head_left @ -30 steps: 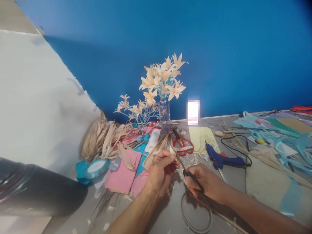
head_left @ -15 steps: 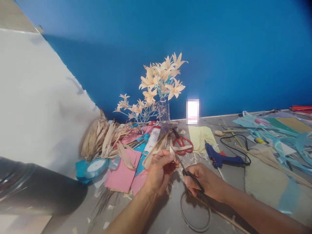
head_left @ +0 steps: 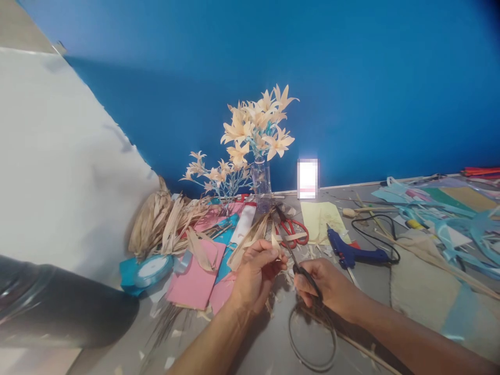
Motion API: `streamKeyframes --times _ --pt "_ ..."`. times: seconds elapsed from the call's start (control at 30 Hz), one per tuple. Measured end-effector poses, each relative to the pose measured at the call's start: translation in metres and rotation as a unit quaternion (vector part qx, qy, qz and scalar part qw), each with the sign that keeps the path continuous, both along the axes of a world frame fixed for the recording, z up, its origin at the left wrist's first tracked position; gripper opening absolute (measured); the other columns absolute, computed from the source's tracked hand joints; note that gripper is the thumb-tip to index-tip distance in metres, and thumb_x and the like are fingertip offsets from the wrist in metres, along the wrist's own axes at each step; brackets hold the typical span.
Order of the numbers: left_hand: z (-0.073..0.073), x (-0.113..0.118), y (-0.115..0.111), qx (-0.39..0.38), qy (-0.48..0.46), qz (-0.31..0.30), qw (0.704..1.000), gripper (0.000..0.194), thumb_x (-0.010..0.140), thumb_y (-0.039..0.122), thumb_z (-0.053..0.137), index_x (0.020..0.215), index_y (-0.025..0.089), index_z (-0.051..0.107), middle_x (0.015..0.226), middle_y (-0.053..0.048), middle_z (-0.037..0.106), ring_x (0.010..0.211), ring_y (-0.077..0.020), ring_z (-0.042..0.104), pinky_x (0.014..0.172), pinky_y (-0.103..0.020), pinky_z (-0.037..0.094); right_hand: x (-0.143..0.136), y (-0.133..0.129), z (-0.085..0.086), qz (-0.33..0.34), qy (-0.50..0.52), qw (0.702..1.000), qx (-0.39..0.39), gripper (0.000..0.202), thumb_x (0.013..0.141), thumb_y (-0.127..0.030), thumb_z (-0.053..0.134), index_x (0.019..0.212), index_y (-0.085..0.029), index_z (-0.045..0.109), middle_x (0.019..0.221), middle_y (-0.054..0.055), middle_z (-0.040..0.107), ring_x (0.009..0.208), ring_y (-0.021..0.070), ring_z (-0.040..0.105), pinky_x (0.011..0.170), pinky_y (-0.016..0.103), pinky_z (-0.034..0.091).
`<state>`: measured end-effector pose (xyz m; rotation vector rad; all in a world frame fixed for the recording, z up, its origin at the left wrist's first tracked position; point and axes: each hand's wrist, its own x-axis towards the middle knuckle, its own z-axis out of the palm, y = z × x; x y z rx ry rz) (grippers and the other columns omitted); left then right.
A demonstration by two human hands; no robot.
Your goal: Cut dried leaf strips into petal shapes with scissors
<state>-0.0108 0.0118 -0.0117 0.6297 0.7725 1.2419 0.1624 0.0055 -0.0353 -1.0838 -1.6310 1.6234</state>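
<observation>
My left hand (head_left: 260,268) pinches a small pale piece of dried husk (head_left: 275,242) between thumb and fingertips, its pointed end standing up. In my right hand (head_left: 322,284) is a pair of dark-handled scissors (head_left: 308,278), the blades pointing up and left just beside the husk piece. One large handle loop hangs below the hand. Behind both hands, red-handled scissors (head_left: 292,233) lie on the table among husk scraps. Longer dried husk strips (head_left: 250,237) lie just beyond my left hand.
Husk flowers stand in a clear vase (head_left: 261,185) against the blue wall. To the left are a husk bundle (head_left: 150,221), a ribbon roll (head_left: 152,271) and pink paper (head_left: 195,281). A blue glue gun (head_left: 357,253) with a black cord lies right, near yellow paper (head_left: 322,221).
The scissor blades have swung slightly upward and away from the husk piece, which now shows more of its tip. The left hand has hardly moved.
</observation>
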Motion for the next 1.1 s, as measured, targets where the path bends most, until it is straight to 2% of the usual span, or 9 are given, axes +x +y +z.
streamKeyframes --times 0.17,0.23,0.4,0.57,0.67,0.83,0.93,1.1 --pt "-0.001 0.003 -0.004 0.01 0.067 -0.019 0.997 0.018 0.071 0.02 0.077 0.073 0.018 0.06 0.062 0.0 0.063 0.06 -0.0127 0.06 0.064 -0.024 0.046 0.001 0.006 0.012 -0.138 0.042 0.989 -0.028 0.038 0.066 -0.047 0.082 0.072 -0.016 0.061 0.063 -0.002 0.059 0.057 0.0112 0.047 0.055 0.024 0.035" --pt "-0.003 0.004 -0.005 0.016 0.085 -0.03 0.996 0.017 0.071 0.02 0.077 0.073 0.018 0.061 0.062 0.0 0.063 0.06 -0.012 0.058 0.063 -0.023 0.044 0.003 0.008 0.015 -0.161 0.07 0.984 -0.024 0.036 0.063 -0.039 0.084 0.08 -0.017 0.061 0.068 -0.002 0.06 0.061 0.012 0.05 0.057 0.024 0.039" --pt "-0.003 0.008 -0.006 0.03 0.117 -0.057 0.991 0.017 0.071 0.022 0.079 0.07 0.017 0.063 0.063 0.0 0.061 0.06 -0.0119 0.056 0.062 -0.024 0.043 0.006 0.009 0.019 -0.156 0.115 0.981 -0.015 0.035 0.065 -0.033 0.079 0.091 -0.018 0.06 0.072 -0.002 0.06 0.063 0.0134 0.056 0.059 0.025 0.045" --pt "-0.004 0.009 -0.008 0.047 0.146 -0.074 0.985 0.019 0.068 0.02 0.083 0.073 0.016 0.065 0.067 0.0 0.062 0.06 -0.0116 0.057 0.061 -0.024 0.044 0.007 0.007 0.024 -0.155 0.045 0.987 0.003 0.029 0.063 -0.027 0.074 0.087 -0.018 0.06 0.066 -0.004 0.058 0.057 0.0107 0.05 0.053 0.022 0.04" --pt "-0.005 0.009 -0.006 0.043 0.133 -0.067 0.988 0.023 0.066 0.021 0.085 0.076 0.016 0.065 0.07 0.001 0.062 0.062 -0.0112 0.058 0.063 -0.024 0.046 0.007 0.007 0.026 -0.171 0.04 0.984 0.017 0.023 0.064 -0.026 0.071 0.083 -0.018 0.06 0.064 -0.004 0.056 0.055 0.0098 0.047 0.051 0.021 0.038" --pt "-0.005 0.006 -0.002 0.029 0.097 -0.063 0.993 0.03 0.075 0.037 0.081 0.067 0.016 0.061 0.063 0.0 0.059 0.058 -0.0112 0.055 0.06 -0.024 0.044 0.009 0.008 0.027 -0.205 0.066 0.977 0.007 0.025 0.063 -0.031 0.073 0.079 -0.019 0.059 0.063 -0.005 0.053 0.052 0.009 0.043 0.048 0.022 0.035" --pt "-0.006 0.006 -0.005 0.038 0.111 -0.075 0.99 0.036 0.078 0.048 0.076 0.072 0.015 0.064 0.065 -0.002 0.061 0.058 -0.0129 0.056 0.06 -0.025 0.044 0.01 0.008 0.026 -0.196 0.076 0.978 -0.006 0.028 0.062 -0.032 0.075 0.08 -0.018 0.059 0.061 -0.005 0.053 0.052 0.0092 0.043 0.048 0.022 0.035" --pt "-0.009 0.007 -0.01 0.069 0.169 -0.111 0.977 0.027 0.073 0.036 0.083 0.075 0.016 0.065 0.065 -0.002 0.062 0.061 -0.0132 0.057 0.063 -0.025 0.043 0.009 0.007 0.021 -0.17 0.094 0.981 -0.017 0.025 0.063 -0.026 0.074 0.082 -0.018 0.059 0.059 -0.006 0.057 0.05 0.0093 0.049 0.048 0.021 0.038"
